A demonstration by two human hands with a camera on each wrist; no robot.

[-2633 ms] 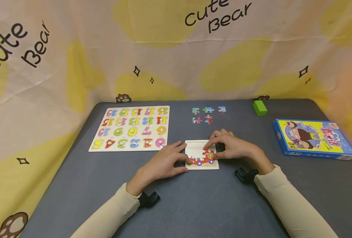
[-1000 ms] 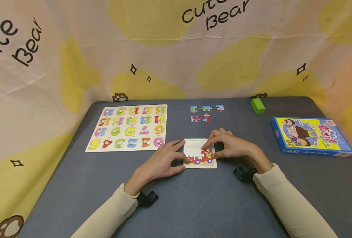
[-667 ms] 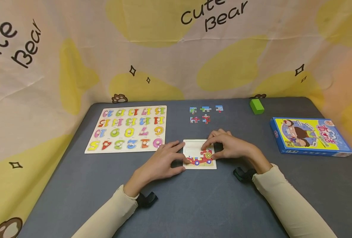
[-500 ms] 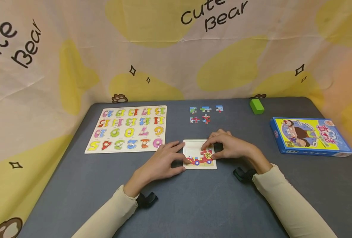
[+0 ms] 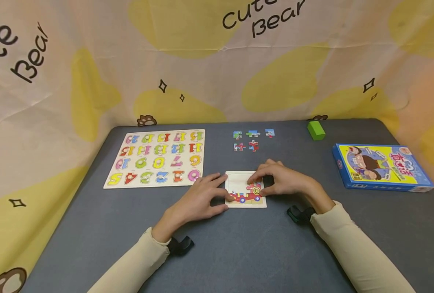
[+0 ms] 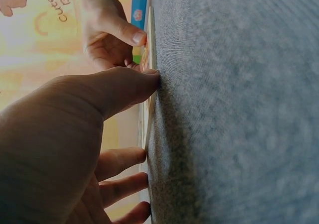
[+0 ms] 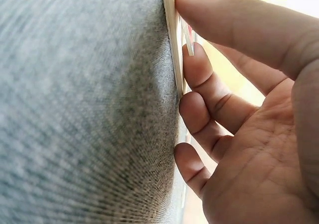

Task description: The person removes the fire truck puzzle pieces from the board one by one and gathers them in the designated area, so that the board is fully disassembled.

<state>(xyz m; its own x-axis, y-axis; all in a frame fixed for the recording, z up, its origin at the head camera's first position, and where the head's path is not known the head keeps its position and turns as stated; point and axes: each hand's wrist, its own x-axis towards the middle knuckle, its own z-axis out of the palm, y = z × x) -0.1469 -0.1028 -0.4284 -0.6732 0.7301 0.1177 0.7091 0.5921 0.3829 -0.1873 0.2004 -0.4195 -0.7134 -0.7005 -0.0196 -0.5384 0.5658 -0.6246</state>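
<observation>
A small square puzzle tray point(image 5: 237, 179) lies flat on the table, with pieces of a red vehicle fitted along its near side. My left hand point(image 5: 202, 197) rests at the tray's left side, fingers spread; the left wrist view shows the thumb point(image 6: 147, 79) touching its edge. My right hand point(image 5: 283, 179) pinches a red puzzle piece point(image 5: 253, 189) at the tray's right side, between thumb and index finger. Seen in the right wrist view, one end of that puzzle piece point(image 7: 190, 45) tilts up off the tray. The index fingertip is hidden there.
Several loose puzzle pieces point(image 5: 253, 133) lie behind the tray. A number board point(image 5: 151, 186) is at the left. To the right lie a blue and yellow box point(image 5: 383, 167) and a green block point(image 5: 316, 130). A printed cloth point(image 5: 202, 73) hangs behind the table.
The head view has shifted slightly, moving the whole scene a little left. Both hands stay at the tray in nearly the same pose, and the loose pieces have not moved.
</observation>
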